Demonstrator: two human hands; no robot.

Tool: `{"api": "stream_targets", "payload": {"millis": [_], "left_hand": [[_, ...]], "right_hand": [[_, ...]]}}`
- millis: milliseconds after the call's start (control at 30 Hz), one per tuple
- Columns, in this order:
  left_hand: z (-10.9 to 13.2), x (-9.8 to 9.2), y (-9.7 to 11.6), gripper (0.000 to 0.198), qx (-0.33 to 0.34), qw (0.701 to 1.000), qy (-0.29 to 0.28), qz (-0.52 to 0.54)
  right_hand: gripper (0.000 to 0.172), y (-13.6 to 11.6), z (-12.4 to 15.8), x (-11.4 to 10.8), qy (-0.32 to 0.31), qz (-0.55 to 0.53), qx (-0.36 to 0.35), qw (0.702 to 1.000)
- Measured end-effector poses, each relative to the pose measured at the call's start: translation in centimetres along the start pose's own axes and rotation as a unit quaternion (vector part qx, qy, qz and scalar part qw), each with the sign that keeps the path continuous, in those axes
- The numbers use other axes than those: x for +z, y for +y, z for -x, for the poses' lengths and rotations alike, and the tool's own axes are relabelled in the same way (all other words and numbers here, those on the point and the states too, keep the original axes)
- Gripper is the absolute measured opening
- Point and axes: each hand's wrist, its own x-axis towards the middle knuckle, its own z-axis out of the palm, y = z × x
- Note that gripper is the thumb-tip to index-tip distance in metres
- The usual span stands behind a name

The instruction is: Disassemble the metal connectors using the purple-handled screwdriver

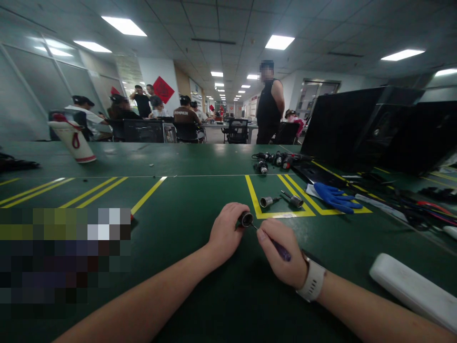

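My left hand (pixel 227 229) is closed around a short dark cylindrical part (pixel 246 219), its round open end turned to the right and toward me. In my right hand (pixel 282 250) is a screwdriver (pixel 283 251) with a purple handle, gripped between thumb and fingers. Its thin shaft points left, with the tip at or just beside the opening of the part; contact cannot be made out. Beyond my hands, a cup-shaped metal piece with a thin stem (pixel 267 202) and a second such metal piece (pixel 294 200) lie inside yellow tape markings.
Several dark cylindrical parts (pixel 276 161) lie farther back. Blue-and-white gloves (pixel 335 196), cables (pixel 417 209) and a white elongated object (pixel 410 286) are at the right. Large black monitors (pixel 342 126) stand behind. A paper cup (pixel 76 140) stands at the left on the green table (pixel 200 190).
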Motion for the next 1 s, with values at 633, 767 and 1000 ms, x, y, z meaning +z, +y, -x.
{"api": "stream_targets", "payload": {"millis": [633,767,1000], "left_hand": [[-0.4,0.4,-1.0,0.007,-0.065,0.988,-0.083,0.113],[-0.4,0.5,-1.1,0.008,-0.071,0.988,-0.078,0.111],[-0.3,0.6,-1.3,0.01,-0.084,0.99,-0.058,0.095]], "right_hand": [[0.029,1.5,-0.7,0.7,0.04,-0.393,0.257,0.882],[0.031,1.3,-0.7,0.5,0.034,-0.365,0.25,0.896],[0.008,0.2,-0.7,0.5,0.025,-0.287,0.241,0.927]]}}
